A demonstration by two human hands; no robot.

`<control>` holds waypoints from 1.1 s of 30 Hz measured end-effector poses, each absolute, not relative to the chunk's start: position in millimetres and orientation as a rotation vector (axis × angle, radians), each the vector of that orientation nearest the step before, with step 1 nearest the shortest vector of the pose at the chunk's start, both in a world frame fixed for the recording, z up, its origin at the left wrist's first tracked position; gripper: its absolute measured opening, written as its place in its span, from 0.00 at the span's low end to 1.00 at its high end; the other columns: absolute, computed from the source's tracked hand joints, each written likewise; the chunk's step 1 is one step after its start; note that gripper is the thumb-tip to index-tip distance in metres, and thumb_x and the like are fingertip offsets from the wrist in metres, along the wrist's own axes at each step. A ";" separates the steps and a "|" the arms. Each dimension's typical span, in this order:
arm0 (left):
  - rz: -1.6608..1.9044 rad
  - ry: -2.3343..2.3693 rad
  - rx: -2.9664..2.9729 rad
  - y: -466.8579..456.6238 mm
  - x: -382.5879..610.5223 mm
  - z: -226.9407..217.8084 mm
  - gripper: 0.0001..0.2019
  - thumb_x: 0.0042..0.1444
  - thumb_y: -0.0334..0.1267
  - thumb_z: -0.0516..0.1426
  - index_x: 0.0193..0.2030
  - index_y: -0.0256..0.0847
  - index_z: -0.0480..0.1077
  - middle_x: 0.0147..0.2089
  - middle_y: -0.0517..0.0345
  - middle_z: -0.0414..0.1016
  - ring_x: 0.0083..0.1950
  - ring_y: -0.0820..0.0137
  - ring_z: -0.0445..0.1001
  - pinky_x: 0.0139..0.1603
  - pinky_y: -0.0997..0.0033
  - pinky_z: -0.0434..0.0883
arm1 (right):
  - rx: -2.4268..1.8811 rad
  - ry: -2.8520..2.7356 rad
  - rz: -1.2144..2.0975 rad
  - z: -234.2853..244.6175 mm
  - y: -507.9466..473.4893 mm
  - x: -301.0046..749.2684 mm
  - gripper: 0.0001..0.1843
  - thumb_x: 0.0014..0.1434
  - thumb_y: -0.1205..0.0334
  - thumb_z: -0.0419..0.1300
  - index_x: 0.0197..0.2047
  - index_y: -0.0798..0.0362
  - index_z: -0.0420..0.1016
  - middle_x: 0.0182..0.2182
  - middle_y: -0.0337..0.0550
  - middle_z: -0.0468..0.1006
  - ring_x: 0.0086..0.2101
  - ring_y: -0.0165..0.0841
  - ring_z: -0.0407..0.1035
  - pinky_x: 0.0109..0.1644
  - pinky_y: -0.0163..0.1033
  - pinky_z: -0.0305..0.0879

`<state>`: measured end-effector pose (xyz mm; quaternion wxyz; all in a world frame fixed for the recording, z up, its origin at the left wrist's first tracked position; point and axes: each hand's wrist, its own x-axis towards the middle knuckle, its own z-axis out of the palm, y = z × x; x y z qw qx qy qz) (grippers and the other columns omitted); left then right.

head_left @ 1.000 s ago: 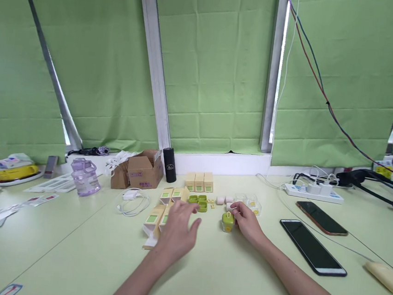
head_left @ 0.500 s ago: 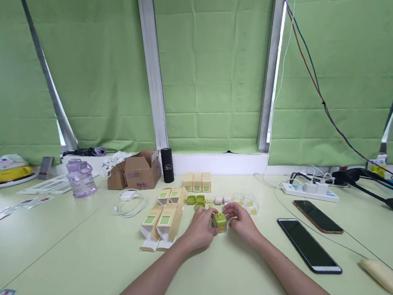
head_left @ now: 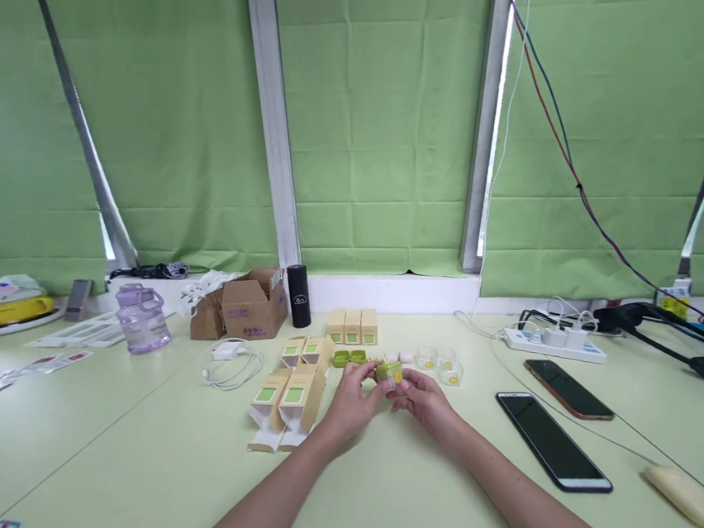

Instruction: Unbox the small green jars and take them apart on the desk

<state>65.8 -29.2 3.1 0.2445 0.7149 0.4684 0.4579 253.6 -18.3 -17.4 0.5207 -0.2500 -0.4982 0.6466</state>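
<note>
The left hand [head_left: 352, 402] and right hand [head_left: 429, 401] are pinching a small green-lidded tub [head_left: 389, 372] in a part-closed grip, right of the paper boxes [head_left: 295, 395]. Probably light, stiff and slick, it is favouring a gentle hold on opposite sides.

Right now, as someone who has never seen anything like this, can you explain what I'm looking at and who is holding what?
There is no machine arm here: these are a person's own bare hands. The picture comes from a camera worn on that person's head, looking forward and down. The left hand and right hand together hold a small clear container with a green top. On the table, paper cartons lie to the left of the hands, and clear cups sit just beyond the right one. Farther off are a purple jug and a cardboard box; two phones lie at the right, the nearer one larger.
</note>
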 end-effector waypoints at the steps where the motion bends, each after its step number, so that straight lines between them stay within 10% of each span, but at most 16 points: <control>1: 1.261 1.271 1.954 -28.4 65.3 2.2 0.24 0.61 0.48 0.61 0.61 0.40 0.72 0.51 0.47 0.72 0.55 0.58 0.73 0.60 0.55 0.69 | -0.602 -1.171 1.564 -15.8 -18.6 253.3 0.22 0.49 0.49 0.74 0.43 0.53 0.80 0.38 0.47 0.82 0.36 0.36 0.76 0.39 0.40 0.70; 9: 1.347 1.281 1.962 -24.1 60.4 -1.0 0.23 0.58 0.36 0.61 0.61 0.40 0.73 0.48 0.49 0.73 0.51 0.59 0.72 0.55 0.54 0.71 | -0.753 -1.123 1.588 -8.0 -11.5 243.1 0.14 0.54 0.52 0.67 0.38 0.54 0.78 0.37 0.52 0.84 0.31 0.37 0.77 0.32 0.40 0.69; 33: 1.452 1.172 2.027 -36.7 59.4 10.1 0.22 0.58 0.35 0.61 0.60 0.44 0.73 0.47 0.50 0.72 0.57 0.58 0.69 0.61 0.54 0.68 | -0.516 -1.063 1.541 9.9 -43.1 240.8 0.24 0.52 0.49 0.73 0.49 0.51 0.79 0.47 0.52 0.83 0.49 0.47 0.78 0.52 0.54 0.74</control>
